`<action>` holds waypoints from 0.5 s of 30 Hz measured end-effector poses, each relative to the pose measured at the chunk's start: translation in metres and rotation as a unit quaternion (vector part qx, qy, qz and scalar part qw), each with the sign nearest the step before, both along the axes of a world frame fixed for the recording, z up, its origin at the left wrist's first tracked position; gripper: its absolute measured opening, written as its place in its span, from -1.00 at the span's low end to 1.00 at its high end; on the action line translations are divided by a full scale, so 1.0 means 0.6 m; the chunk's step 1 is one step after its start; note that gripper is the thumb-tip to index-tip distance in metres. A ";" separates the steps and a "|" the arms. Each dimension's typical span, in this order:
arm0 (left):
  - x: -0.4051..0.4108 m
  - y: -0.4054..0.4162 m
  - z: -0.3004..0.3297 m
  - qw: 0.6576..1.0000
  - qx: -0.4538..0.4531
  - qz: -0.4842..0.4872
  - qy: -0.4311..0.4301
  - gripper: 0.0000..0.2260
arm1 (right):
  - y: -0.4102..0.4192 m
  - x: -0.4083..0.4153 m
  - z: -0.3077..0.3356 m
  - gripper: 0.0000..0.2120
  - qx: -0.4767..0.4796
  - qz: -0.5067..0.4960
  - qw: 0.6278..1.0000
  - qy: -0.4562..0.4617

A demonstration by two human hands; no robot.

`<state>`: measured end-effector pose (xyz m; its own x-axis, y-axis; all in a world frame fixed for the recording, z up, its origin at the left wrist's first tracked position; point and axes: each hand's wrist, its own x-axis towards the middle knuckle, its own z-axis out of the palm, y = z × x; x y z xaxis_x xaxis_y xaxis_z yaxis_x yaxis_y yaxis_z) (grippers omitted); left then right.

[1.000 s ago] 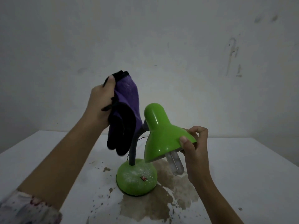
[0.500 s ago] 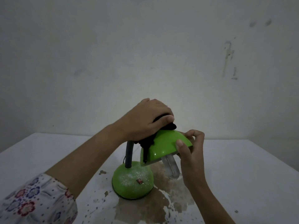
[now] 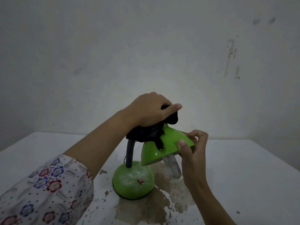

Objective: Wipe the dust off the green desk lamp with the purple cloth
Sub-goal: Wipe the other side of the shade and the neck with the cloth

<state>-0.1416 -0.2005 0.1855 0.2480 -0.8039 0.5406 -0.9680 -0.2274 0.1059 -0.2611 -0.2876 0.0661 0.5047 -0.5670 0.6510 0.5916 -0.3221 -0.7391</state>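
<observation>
Your left hand [image 3: 151,111] has come down from up in the air. A moment ago the purple cloth [image 3: 146,133] hung loose above the lamp. Now your left grip is bunched around the cloth and presses it on the top of the green desk lamp [image 3: 162,146], right on the shade. So the wiping has started.

Your right hand [image 3: 191,148] pinches the rim of the shade, just like before, to keep it from wobbling.

The lamp stands near the middle of the tabletop [image 3: 243,168], on a brown stain [image 3: 162,205]. Its round base [image 3: 133,181] is speckled with white dust, so I think that part needs wiping too.
</observation>
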 end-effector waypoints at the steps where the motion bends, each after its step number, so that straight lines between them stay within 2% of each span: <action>1: 0.003 -0.003 0.002 0.999 -0.009 0.012 0.033 -0.45 | 0.001 0.000 -0.001 -0.59 -0.003 -0.002 1.000 0.000; 4: 0.015 -0.011 0.005 0.981 -0.090 0.043 0.168 -0.44 | 0.003 0.001 -0.002 -0.59 -0.008 -0.012 1.000 0.002; 7: 0.027 -0.011 -0.009 0.924 -0.179 0.055 0.332 -0.51 | 0.000 0.000 0.000 -0.60 -0.011 -0.016 1.000 0.012; 9: 0.031 -0.008 -0.026 0.883 -0.231 0.053 0.405 -0.53 | 0.001 -0.001 0.000 -0.60 -0.018 -0.016 1.000 0.012; 12: 0.025 -0.002 -0.046 0.854 -0.289 0.017 0.432 -0.64 | 0.003 0.000 -0.001 -0.60 -0.025 -0.023 0.999 0.009; 15: 0.011 0.004 -0.075 0.831 -0.324 -0.062 0.447 -0.94 | 0.000 -0.001 0.000 -0.60 -0.025 -0.027 0.999 0.014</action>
